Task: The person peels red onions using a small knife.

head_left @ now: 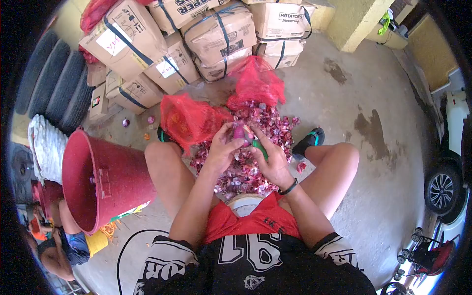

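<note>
My left hand (224,146) is closed round a red onion (239,131), holding it over a heap of onion skins. My right hand (273,158) grips a small green-handled knife (260,148) against the onion's right side. Its blade is hard to make out at this size. Below both hands, purple and white onion skins (246,173) lie thickly on the floor between my legs. A red mesh sack (189,120) rests just beyond my left hand, and a second red mesh sack (258,83) lies behind the heap.
A large red bucket (115,179) stands at my left, tipped toward the left in view. Strapped cardboard boxes (216,37) are stacked at the back, beside several tires (59,83). Another person (59,250) sits at lower left. A car wheel (441,189) and a stroller (432,255) are at right.
</note>
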The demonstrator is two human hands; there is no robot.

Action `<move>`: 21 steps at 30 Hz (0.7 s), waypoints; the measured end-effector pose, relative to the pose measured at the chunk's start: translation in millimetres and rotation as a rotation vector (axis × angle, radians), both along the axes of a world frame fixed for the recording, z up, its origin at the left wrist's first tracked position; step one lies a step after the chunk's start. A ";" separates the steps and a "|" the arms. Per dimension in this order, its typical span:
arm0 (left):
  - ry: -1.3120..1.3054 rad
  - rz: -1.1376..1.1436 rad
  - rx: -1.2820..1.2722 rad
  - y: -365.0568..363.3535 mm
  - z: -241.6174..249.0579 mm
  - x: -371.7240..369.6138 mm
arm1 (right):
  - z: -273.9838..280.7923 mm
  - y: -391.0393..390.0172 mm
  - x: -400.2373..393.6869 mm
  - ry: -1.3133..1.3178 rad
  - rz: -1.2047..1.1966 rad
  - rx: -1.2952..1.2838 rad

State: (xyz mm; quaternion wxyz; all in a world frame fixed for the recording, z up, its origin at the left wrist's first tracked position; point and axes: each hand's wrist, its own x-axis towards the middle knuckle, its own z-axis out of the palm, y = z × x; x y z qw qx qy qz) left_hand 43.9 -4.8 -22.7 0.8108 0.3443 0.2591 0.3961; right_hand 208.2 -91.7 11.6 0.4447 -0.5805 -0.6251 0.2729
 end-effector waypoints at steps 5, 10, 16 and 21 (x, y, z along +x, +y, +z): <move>-0.068 -0.059 -0.090 -1.1 -9.2 0.5 | -22.5 6.8 24.0 0.007 -0.123 -0.095; -0.064 -0.093 -0.015 -3.5 5.9 -5.6 | -21.6 1.6 18.4 0.156 -0.145 -0.045; -0.102 -0.031 -0.029 -3.0 0.8 -5.7 | -7.0 -6.9 17.4 0.206 -0.024 -0.229; -0.131 -0.093 -0.106 -1.2 12.1 -9.1 | 3.9 -10.5 17.0 0.520 0.039 -0.487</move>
